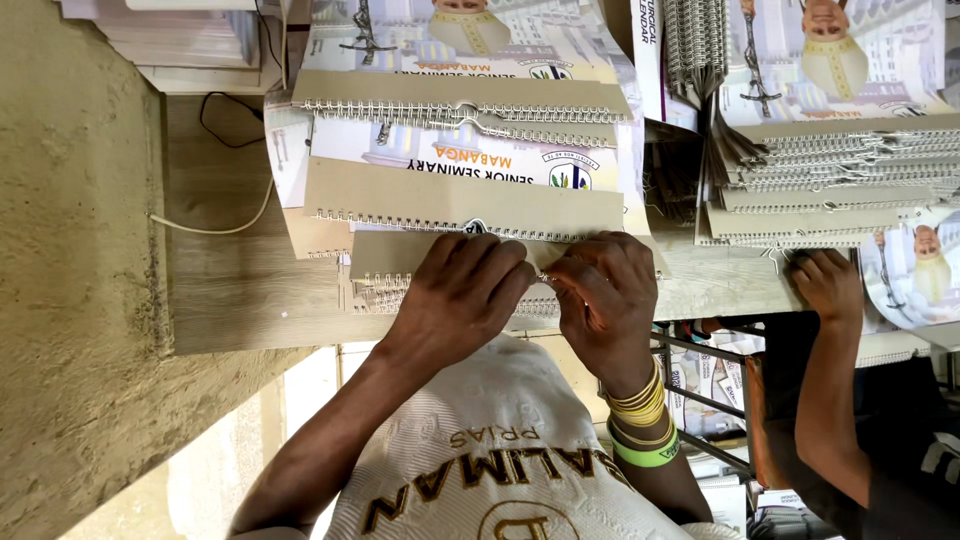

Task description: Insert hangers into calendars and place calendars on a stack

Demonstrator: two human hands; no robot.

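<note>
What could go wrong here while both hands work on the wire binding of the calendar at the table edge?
1. The left hand and right hand pinch the thin wire binding; a wire end might prick a finger.
2. The calendar stack lies fanned and uneven, so it may slide.
3. A co-worker's hand works close by at the second stack; elbows could bump.

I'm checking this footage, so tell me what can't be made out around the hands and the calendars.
Head view only:
- Fingertips of left hand and right hand: curled onto the calendar, hiding what they pinch.
- Wire binding: too fine to tell whether closed.
- Co-worker's hand: fingertips hidden under the calendar stack.
- Right stack: cut off by the frame edge.
</note>
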